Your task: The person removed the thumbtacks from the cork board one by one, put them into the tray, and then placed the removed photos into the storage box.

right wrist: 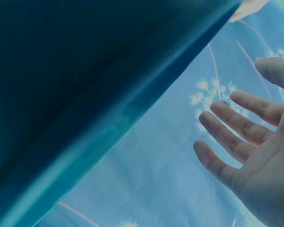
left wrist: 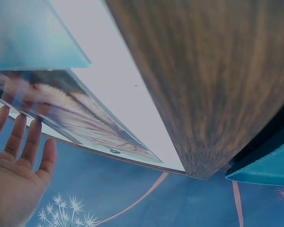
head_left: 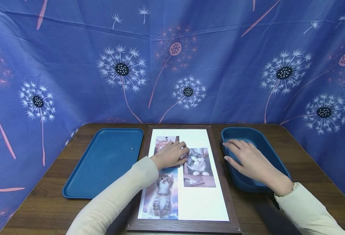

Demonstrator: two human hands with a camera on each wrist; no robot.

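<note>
My left hand (head_left: 172, 153) is over the white board (head_left: 200, 204) in a dark wooden frame, partly covering a picture of a cat (head_left: 161, 143) at its upper left. In the left wrist view, extended fingertips (left wrist: 34, 124) meet or nearly meet that glossy picture. A picture of a grey-and-white cat (head_left: 198, 163) lies to the right of this hand. Below it is a kitten picture (head_left: 162, 197) with a pastel sky. My right hand (head_left: 250, 160) hovers over a deep blue basin (head_left: 278, 163), its fingers spread and holding nothing.
A flat blue tray (head_left: 102, 163) lies left of the frame, with a small shiny dot (head_left: 131, 148) on it. Everything stands on a brown wooden table (head_left: 313, 195). Behind hangs a blue dandelion-print cloth (head_left: 225, 75).
</note>
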